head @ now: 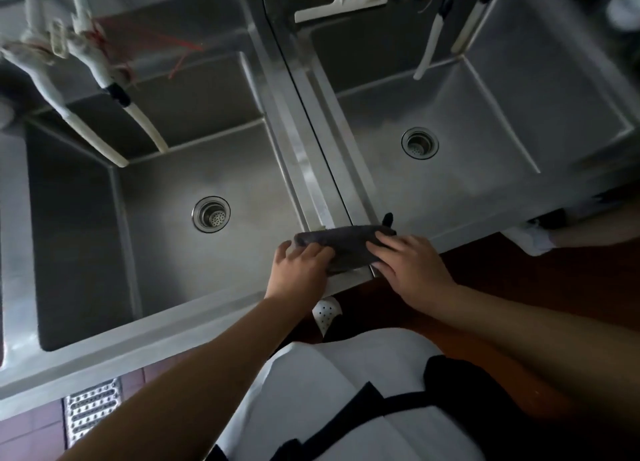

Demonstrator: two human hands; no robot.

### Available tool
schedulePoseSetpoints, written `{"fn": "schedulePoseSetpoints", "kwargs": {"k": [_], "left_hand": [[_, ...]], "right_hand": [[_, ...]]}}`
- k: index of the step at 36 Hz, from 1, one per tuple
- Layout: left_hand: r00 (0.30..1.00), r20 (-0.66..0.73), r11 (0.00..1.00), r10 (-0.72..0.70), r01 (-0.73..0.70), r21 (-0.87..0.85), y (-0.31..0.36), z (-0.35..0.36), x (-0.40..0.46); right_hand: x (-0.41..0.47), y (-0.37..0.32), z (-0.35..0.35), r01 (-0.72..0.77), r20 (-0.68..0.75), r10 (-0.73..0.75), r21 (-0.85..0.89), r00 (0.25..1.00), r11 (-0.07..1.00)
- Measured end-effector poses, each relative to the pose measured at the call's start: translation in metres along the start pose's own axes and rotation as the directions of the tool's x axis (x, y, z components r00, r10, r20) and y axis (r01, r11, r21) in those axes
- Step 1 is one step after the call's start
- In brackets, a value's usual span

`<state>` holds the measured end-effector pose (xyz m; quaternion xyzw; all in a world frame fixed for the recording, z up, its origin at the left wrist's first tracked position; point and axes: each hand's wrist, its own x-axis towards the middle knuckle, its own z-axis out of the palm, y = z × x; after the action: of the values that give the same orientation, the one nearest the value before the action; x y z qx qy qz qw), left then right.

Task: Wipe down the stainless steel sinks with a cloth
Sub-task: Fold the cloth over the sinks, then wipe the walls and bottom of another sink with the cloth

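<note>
Readying cloth (346,244) on front rim, at divider between left sink (207,253) and right sink (450,183). Left hand (299,270) grips cloth's near-left end, fingers curled over it; right hand (412,266) presses flat on its other end, fingers straight. Step judged: folding or gathering cloth, wiping not yet begun. Next move calls for one firm hold, then carrying cloth forward of hands into a basin.
</note>
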<state>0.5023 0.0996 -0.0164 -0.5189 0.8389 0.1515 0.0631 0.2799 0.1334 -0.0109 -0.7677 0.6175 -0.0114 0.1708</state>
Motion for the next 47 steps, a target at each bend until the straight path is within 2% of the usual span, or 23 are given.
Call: {"fn": "schedulePoseSetpoints", "kwargs": {"k": [3, 5, 7, 8, 10, 12, 17, 20, 23, 26, 28, 30, 32, 34, 37, 39, 41, 44, 45, 47], "left_hand": [[0.999, 0.043, 1.0, 0.018, -0.019, 0.022, -0.001, -0.004, -0.007], [0.997, 0.074, 0.999, 0.023, -0.02, -0.036, -0.004, -0.018, -0.006], [0.989, 0.144, 0.982, 0.009, 0.018, -0.186, -0.011, -0.041, -0.004], [0.975, 0.222, 0.954, -0.004, 0.07, -0.293, -0.015, -0.054, -0.003], [0.928, 0.373, 0.858, 0.016, 0.179, -0.482, -0.026, -0.08, -0.004], [0.902, 0.429, 0.76, 0.055, 0.24, -0.604, -0.036, -0.098, -0.008], [0.955, 0.297, 0.475, 0.01, 0.257, -0.842, -0.057, -0.103, -0.025], [0.977, 0.204, 0.421, -0.053, 0.208, -0.883, -0.067, -0.09, -0.027], [0.969, 0.159, 0.377, -0.188, 0.221, -0.899, -0.08, -0.08, -0.02], [0.952, 0.182, 0.377, -0.245, 0.266, -0.887, -0.102, -0.076, -0.011], [0.945, 0.21, 0.378, -0.251, 0.295, -0.878, -0.12, -0.071, -0.007], [0.921, 0.243, 0.332, -0.305, 0.342, -0.879, -0.142, -0.06, -0.003], [0.873, 0.312, 0.223, -0.376, 0.412, -0.884, -0.164, -0.044, 0.0], [0.807, 0.394, 0.083, -0.44, 0.473, -0.877, -0.188, -0.026, 0.006], [0.657, 0.537, -0.159, -0.529, 0.545, -0.823, -0.223, 0.008, 0.019], [0.57, 0.6, -0.259, -0.561, 0.568, -0.781, -0.245, 0.032, 0.034], [0.529, 0.59, -0.217, -0.611, 0.604, -0.767, -0.265, 0.054, 0.053], [0.509, 0.52, -0.107, -0.686, 0.636, -0.764, -0.287, 0.076, 0.088], [0.516, 0.477, -0.052, -0.711, 0.639, -0.768, -0.293, 0.079, 0.102], [0.575, 0.36, 0.111, -0.735, 0.625, -0.773, -0.305, 0.082, 0.13]], "right_hand": [[-0.001, -0.009, -0.013, -0.016, 0.124, 0.021, -0.044, 0.992, 0.999], [0.012, -0.013, -0.034, -0.042, 0.26, 0.045, -0.015, 0.964, 0.999], [0.032, -0.016, -0.062, -0.103, 0.441, 0.064, 0.065, 0.895, 0.993], [0.042, -0.018, -0.075, -0.11, 0.519, 0.035, 0.115, 0.854, 0.987], [0.062, -0.025, -0.098, -0.04, 0.583, -0.074, 0.18, 0.809, 0.983], [0.079, -0.04, -0.117, 0.045, 0.587, -0.169, 0.22, 0.792, 0.975], [0.119, -0.094, -0.139, 0.266, 0.615, -0.329, 0.196, 0.717, 0.944], [0.142, -0.124, -0.14, 0.365, 0.655, -0.353, 0.125, 0.668, 0.923], [0.163, -0.145, -0.142, 0.381, 0.677, -0.341, 0.096, 0.652, 0.919], [0.185, -0.153, -0.138, 0.342, 0.641, -0.323, 0.099, 0.696, 0.934], [0.198, -0.152, -0.128, 0.249, 0.53, -0.298, 0.165, 0.794, 0.954], [0.208, -0.147, -0.113, 0.111, 0.326, -0.198, 0.267, 0.924, 0.957], [0.214, -0.14, -0.096, -0.029, 0.14, -0.023, 0.353, 0.99, 0.935], [0.214, -0.134, -0.079, -0.128, 0.05, 0.118, 0.35, 0.992, 0.928], [0.213, -0.124, -0.055, -0.228, 0.045, 0.223, 0.19, 0.974, 0.955], [0.215, -0.118, -0.041, -0.246, 0.058, 0.242, 0.073, 0.969, 0.967], [0.222, -0.112, -0.031, -0.244, 0.048, 0.245, -0.023, 0.968, 0.969], [0.238, -0.102, -0.018, -0.28, -0.014, 0.28, -0.076, 0.96, 0.957], [0.245, -0.099, -0.013, -0.293, -0.035, 0.291, -0.085, 0.956, 0.952], [0.257, -0.092, -0.003, -0.305, -0.069, 0.299, -0.114, 0.952, 0.946]]}}
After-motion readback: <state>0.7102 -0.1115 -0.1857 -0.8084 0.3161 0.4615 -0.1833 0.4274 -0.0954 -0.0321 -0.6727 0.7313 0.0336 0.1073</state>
